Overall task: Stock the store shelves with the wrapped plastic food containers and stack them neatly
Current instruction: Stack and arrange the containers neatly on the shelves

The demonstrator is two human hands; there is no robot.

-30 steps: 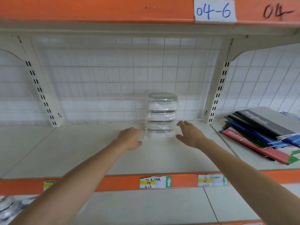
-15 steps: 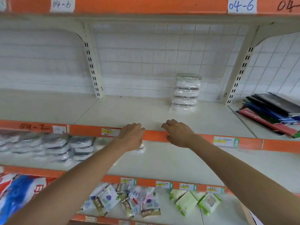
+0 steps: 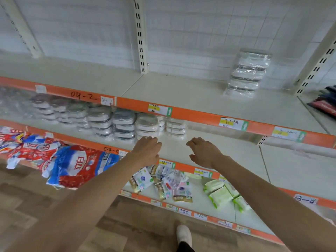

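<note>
- Head view looks down a store rack: both arms reach out over the middle shelf point(image 3: 209, 142), and neither hand holds anything.
- The left hand point(image 3: 148, 151) hovers palm down, fingers point(image 3: 151, 140) straight and close together, tips just beside the nearest stack point(image 3: 147, 127) of wrapped containers.
- The right hand point(image 3: 204, 151) hangs palm down too, fingers point(image 3: 195, 141) loosely spread over bare shelf, near a shorter stack point(image 3: 175, 127) set deeper in.
- A row point(image 3: 81, 115) of wrapped container stacks runs off to the left along that middle shelf, blurring toward the edge.
- Up on the top shelf point(image 3: 181, 91), one tall wrapped stack point(image 3: 248, 73) stands upright by the back grid, well apart from both hands.
- Far right on that level lie notebooks point(image 3: 325, 104), partly cut off.
- Red and blue bags point(image 3: 72, 164) spill over the lower left shelf edge; small packets point(image 3: 163, 180) and green packs point(image 3: 223, 195) lie on the bottom shelf.
- A white shoe point(image 3: 184, 235) shows on the wood floor.
</note>
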